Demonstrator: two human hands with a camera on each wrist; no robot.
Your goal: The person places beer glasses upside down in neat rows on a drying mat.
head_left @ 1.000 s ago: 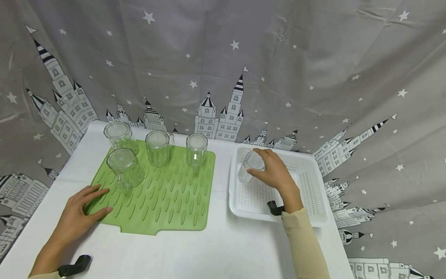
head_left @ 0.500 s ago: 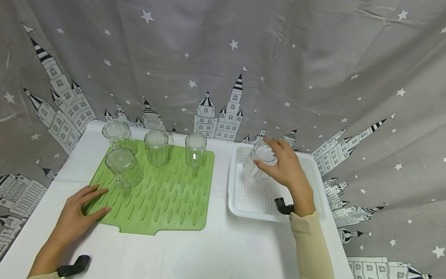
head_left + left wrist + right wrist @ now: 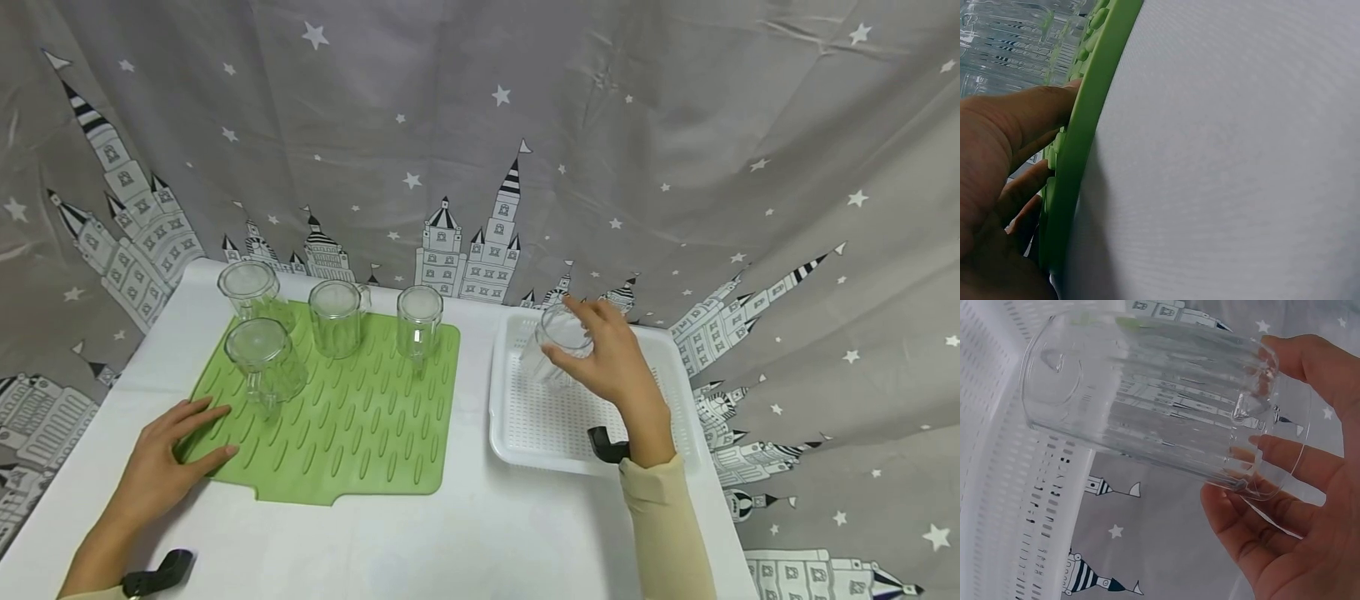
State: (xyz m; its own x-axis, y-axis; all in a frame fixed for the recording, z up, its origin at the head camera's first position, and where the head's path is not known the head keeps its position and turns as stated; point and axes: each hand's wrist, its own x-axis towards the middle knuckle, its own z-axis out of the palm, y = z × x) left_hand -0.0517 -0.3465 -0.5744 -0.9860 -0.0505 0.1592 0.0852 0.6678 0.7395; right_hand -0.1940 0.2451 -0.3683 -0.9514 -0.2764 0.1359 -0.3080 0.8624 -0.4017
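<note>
My right hand [image 3: 611,358] holds a clear glass mug [image 3: 555,354] over the white basket [image 3: 510,454]. Thumb and fingers are spread around the mug's near end in the right wrist view, and vertical facets show along its glass wall [image 3: 1166,394]. The mug's far end overlaps the basket's perforated side there. On the left, my left hand [image 3: 165,467] rests on the near-left edge of a green ribbed drying mat [image 3: 352,450], thumb and fingers extended on top of it. Several glass mugs with handles stand on the mat, the closest one [image 3: 270,367] just beyond that hand.
Another mug [image 3: 251,287] is at the mat's far-left corner, one [image 3: 336,325] at the back middle and one [image 3: 418,325] at the back right. White cloth [image 3: 420,542] covers the table. A grey curtain [image 3: 450,125] printed with castles and stars hangs behind.
My right hand and its glass mug have shifted right and farther back over the basket, mostly in the first half second. The left hand stays on the mat.
</note>
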